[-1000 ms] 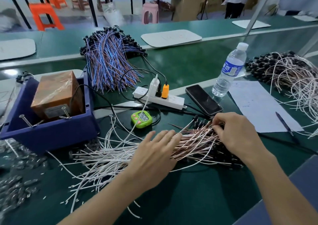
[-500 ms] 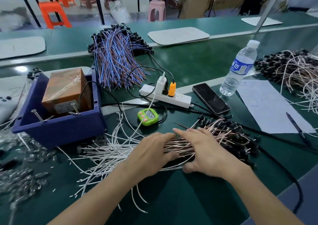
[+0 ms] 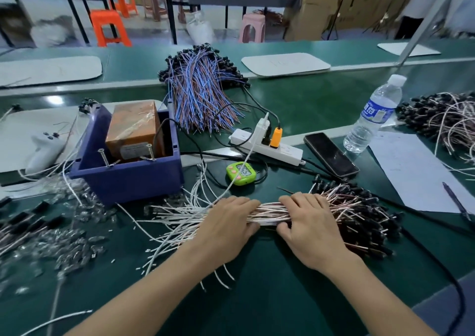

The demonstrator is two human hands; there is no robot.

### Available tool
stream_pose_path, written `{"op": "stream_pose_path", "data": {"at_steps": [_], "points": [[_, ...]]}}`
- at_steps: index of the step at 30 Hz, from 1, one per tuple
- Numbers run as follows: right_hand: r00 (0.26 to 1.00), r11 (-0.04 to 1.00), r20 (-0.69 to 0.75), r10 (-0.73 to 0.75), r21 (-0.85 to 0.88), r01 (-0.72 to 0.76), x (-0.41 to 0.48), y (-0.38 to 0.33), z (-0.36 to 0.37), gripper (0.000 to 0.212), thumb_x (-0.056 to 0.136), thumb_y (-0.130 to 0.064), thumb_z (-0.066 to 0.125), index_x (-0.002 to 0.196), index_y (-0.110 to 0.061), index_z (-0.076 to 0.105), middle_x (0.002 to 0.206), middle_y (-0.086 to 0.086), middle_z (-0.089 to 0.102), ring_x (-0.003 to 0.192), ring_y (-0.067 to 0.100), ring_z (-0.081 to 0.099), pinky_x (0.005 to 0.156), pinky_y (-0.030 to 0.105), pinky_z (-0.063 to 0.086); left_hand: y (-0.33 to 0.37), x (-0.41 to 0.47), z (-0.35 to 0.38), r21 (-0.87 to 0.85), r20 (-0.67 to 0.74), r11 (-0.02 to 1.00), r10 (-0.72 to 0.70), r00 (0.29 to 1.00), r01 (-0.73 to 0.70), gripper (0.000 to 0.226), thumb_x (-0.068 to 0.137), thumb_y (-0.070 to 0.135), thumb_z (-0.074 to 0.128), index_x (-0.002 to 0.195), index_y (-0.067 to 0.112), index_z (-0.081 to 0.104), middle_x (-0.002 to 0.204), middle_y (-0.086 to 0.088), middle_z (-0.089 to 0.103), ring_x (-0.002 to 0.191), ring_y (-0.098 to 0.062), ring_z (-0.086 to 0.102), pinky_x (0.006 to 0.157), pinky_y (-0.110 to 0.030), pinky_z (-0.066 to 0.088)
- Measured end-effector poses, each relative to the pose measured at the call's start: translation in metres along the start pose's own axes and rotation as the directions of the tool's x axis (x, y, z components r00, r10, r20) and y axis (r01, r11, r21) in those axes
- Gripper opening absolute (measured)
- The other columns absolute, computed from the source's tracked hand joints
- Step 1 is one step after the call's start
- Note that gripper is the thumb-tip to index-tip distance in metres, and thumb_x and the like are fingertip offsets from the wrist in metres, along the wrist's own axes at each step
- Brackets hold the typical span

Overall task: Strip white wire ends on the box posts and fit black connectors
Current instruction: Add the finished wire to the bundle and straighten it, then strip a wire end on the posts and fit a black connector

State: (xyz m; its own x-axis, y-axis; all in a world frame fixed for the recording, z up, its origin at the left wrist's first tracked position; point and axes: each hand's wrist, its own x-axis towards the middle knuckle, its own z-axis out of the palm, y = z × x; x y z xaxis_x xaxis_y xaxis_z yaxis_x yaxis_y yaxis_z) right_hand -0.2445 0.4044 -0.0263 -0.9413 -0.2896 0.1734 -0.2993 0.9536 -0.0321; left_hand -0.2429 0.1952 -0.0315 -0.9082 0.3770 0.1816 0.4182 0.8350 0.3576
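Our left hand (image 3: 226, 224) and right hand (image 3: 309, 229) both clasp the white wire bundle (image 3: 267, 211), thumbs underneath. Its black connectors (image 3: 367, 215) fan out rightwards (the blue box (image 3: 128, 180) sits behind-left).

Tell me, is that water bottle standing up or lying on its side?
Upright: the water bottle stands on its base with its white cap at the top, beside the phone.

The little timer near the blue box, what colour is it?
The timer is bright green with pinkish buttons; the head view shows it.
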Motion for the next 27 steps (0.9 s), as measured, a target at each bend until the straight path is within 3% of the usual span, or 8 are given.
{"op": "stream_pose_path", "data": {"at_steps": [3,5,8,11,15,18,23,27], "points": [[0.989,0.996,0.141,-0.052,0.075,0.042,0.002,-0.018,-0.007,0.07,0.084,-0.048,0.043,0.151,-0.029,0.042,0.143,-0.004,0.047,0.138,0.019,0.036,0.122,0.036,0.017,-0.002,-0.008,-0.007,0.07,-0.01,0.997,0.015,1.0,-0.014,0.058,0.095,0.051,0.058,0.147,0.027,0.048,0.144,0.009,0.056,0.135,-0.015,0.047,0.117,-0.032,0.027],[0.982,0.961,0.13,-0.137,0.259,0.1,0.004,-0.04,-0.012,0.075,0.084,-0.045,0.049,0.156,-0.029,0.034,0.152,-0.007,0.041,0.144,0.013,0.028,0.125,0.032,0.012,-0.004,-0.017,-0.017,0.041,-0.072,0.999,0.021,0.997,-0.018,0.058,0.092,0.046,0.059,0.145,0.024,0.053,0.146,0.008,0.056,0.137,-0.014,0.046,0.122,-0.032,0.025],[0.992,0.824,0.003,-0.124,0.558,0.101,0.012,-0.077,-0.021,0.064,0.086,-0.027,0.065,0.149,-0.023,0.049,0.146,-0.006,0.054,0.134,0.003,0.04,0.12,0.021,0.024,-0.016,-0.035,-0.038,-0.102,-0.202,0.993,-0.08,0.976,0.06,0.052,0.084,0.027,0.064,0.135,0.022,0.065,0.138,0.006,0.065,0.13,-0.011,0.052,0.116,-0.022,0.027],[0.993,0.734,-0.027,-0.115,0.672,0.103,0.025,-0.115,-0.03,0.053,0.086,-0.017,0.067,0.138,-0.024,0.06,0.134,-0.008,0.063,0.114,-0.01,0.044,0.101,-0.001,0.026,-0.036,-0.055,-0.063,-0.141,-0.331,0.977,-0.196,0.923,0.157,0.041,0.079,0.018,0.066,0.119,0.023,0.075,0.118,0.008,0.074,0.114,-0.005,0.056,0.1,-0.021,0.032],[0.972,0.664,-0.074,-0.222,0.719,0.207,0.044,-0.179,-0.039,0.032,0.084,-0.018,0.061,0.113,-0.029,0.069,0.104,-0.009,0.074,0.097,0.01,0.065,0.088,0.024,0.05,-0.064,-0.089,-0.093,-0.196,-0.453,0.936,-0.352,0.819,0.293,0.028,0.08,0.021,0.059,0.098,0.027,0.08,0.096,0.013,0.077,0.093,-0.002,0.058,0.087,-0.027,0.039],[0.959,0.613,-0.055,-0.277,0.759,0.22,0.054,-0.232,-0.04,0.03,0.083,-0.015,0.059,0.105,-0.031,0.072,0.091,-0.012,0.075,0.085,0.008,0.065,0.079,0.022,0.05,-0.087,-0.123,-0.112,-0.304,-0.501,0.857,-0.515,0.695,0.416,0.026,0.078,0.021,0.058,0.09,0.029,0.08,0.088,0.013,0.076,0.085,-0.004,0.06,0.08,-0.025,0.047],[0.899,0.576,0.035,-0.437,0.778,0.25,0.063,-0.318,-0.04,0.039,0.087,-0.009,0.054,0.114,-0.029,0.074,0.103,-0.008,0.076,0.094,0.013,0.067,0.087,0.029,0.055,-0.131,-0.187,-0.138,-0.255,-0.519,0.717,-0.667,0.534,0.648,0.025,0.083,0.023,0.062,0.097,0.028,0.082,0.096,0.003,0.079,0.092,-0.022,0.069,0.087,-0.038,0.056],[0.801,0.643,0.153,-0.579,0.689,0.334,0.069,-0.374,-0.035,0.062,0.084,0.006,0.048,0.133,-0.029,0.065,0.12,0.001,0.072,0.104,0.023,0.067,0.083,0.027,0.052,-0.165,-0.233,-0.151,-0.122,-0.532,0.586,-0.72,0.445,0.801,0.028,0.085,0.011,0.07,0.107,0.023,0.08,0.114,-0.002,0.075,0.11,-0.026,0.063,0.101,-0.038,0.048]]}}
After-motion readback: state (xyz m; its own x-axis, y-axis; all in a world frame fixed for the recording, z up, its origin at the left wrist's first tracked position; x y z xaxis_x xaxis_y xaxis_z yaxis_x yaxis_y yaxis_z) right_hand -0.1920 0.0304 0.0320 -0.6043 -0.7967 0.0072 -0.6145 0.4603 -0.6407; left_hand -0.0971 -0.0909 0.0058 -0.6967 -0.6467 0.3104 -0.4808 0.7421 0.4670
